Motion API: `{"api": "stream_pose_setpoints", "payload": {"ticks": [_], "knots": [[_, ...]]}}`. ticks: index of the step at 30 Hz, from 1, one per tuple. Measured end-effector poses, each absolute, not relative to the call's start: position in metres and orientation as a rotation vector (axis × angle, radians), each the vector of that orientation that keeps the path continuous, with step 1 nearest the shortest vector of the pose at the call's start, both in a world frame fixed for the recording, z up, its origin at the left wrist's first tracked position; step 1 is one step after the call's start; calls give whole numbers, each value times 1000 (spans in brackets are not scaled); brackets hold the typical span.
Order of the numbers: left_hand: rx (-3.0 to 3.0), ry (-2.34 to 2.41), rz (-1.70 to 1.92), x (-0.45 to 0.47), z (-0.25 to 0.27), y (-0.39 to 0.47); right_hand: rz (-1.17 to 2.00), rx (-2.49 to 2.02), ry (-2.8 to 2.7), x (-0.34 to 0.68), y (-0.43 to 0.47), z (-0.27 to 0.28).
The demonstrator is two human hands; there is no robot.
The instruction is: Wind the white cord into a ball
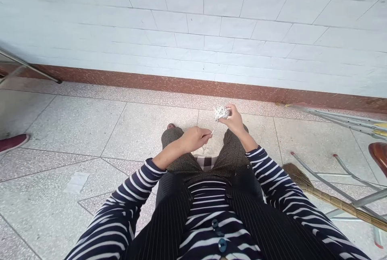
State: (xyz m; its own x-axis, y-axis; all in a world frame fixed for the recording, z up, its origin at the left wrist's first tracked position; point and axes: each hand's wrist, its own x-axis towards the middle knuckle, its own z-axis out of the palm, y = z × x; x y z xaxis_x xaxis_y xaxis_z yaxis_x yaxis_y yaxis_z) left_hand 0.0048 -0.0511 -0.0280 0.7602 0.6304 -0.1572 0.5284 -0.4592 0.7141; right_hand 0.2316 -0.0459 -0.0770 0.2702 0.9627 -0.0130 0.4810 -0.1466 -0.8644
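Note:
Above the gap between my knees, my right hand (234, 119) is wrapped round a bundle of thin white strips (221, 113), whose many ends fan out toward the left. My left hand (196, 138) is just below and to the left, fingers pinched together. From its fingertips sticks a small thin white strip (213, 132), apart from the bundle as far as I can see. The exact material of the strips is too small to tell.
A white tiled wall (208, 22) with a red-brown skirting (145, 80) stands ahead. At right are a straw broom (329, 199), metal chair legs (314, 171) and folded metal frames (338, 119). At left, a paper piece (76, 182) and another person's red shoe (13, 143) are on the floor.

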Motion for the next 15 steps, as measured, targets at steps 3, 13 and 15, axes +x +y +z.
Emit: {"api": "stream_pose_setpoints", "payload": {"ticks": [3, 13, 15], "knots": [[2268, 934, 127, 5, -21, -49, 633, -1740, -1274, 231, -43, -74], [2417, 1008, 149, 25, 9, -38, 758, -1697, -1385, 228, -48, -87], [2473, 983, 166, 31, 13, -23, 978, -1664, -1392, 222, -61, -98]]}}
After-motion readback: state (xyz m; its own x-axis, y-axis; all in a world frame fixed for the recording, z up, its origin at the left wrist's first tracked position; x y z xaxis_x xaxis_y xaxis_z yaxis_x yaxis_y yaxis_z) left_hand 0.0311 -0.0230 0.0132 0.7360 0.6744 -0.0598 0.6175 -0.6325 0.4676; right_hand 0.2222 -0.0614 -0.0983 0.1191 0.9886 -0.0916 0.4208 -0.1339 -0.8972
